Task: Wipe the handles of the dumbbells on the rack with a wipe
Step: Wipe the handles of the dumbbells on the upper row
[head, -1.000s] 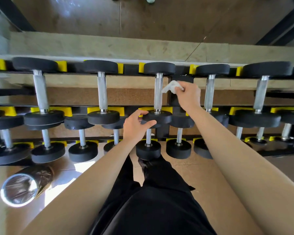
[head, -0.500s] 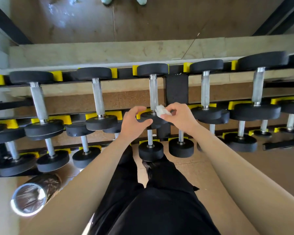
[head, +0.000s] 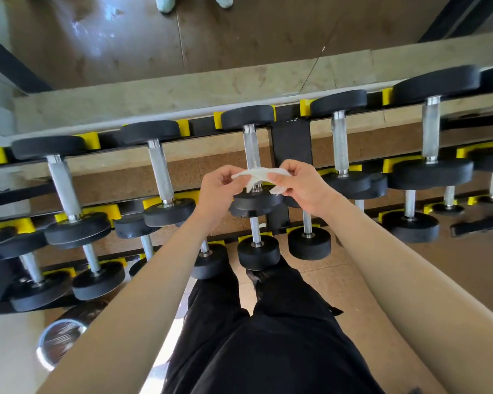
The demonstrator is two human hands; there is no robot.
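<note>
A black rack (head: 291,143) with yellow cradles carries several black dumbbells with silver handles in three tiers. Both my hands hold a white wipe (head: 258,174) stretched between them, just above the near head of the middle top-tier dumbbell (head: 251,150). My left hand (head: 218,189) pinches the wipe's left end, and my right hand (head: 299,183) pinches its right end. The wipe hangs in front of that dumbbell's lower handle and hides its near end. I cannot tell whether the wipe touches the handle.
More dumbbells line the top tier to the left (head: 160,169) and right (head: 339,146). A shiny round bin (head: 59,341) stands on the floor at lower left. My black-trousered legs (head: 268,336) are close to the lowest tier. Someone's shoes (head: 165,2) show beyond the rack.
My right hand came down from the upper handle toward me with the wipe. My left hand left the dumbbell head and took the wipe's other end, spreading it out.
</note>
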